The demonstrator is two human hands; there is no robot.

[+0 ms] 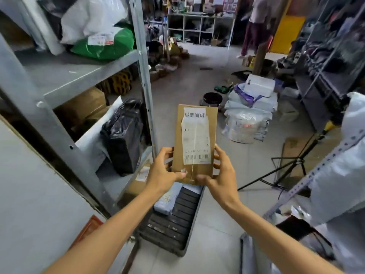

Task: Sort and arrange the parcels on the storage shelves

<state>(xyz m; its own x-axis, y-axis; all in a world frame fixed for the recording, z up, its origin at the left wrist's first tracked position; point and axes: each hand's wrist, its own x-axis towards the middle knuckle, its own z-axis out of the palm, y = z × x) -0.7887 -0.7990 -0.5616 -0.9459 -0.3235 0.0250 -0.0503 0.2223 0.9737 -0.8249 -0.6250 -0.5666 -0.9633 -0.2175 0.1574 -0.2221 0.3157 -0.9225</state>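
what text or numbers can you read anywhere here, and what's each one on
No text here reads clearly enough to quote.
On the cardboard parcel, the shipping label: a barcode and a row of digits, upside down, too blurred to read.
On the same parcel, the upper sticker: large characters, blurred.
On the green bag, the white tag: too small to read.

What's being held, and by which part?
The cardboard parcel, at its near end: left hand on its left edge, right hand on its right.

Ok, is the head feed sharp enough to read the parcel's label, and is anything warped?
Head view: label on the parcel is soft, barcode visible, print unreadable; shelf post bows from wide-angle distortion; far room blurred; light even, no glare.
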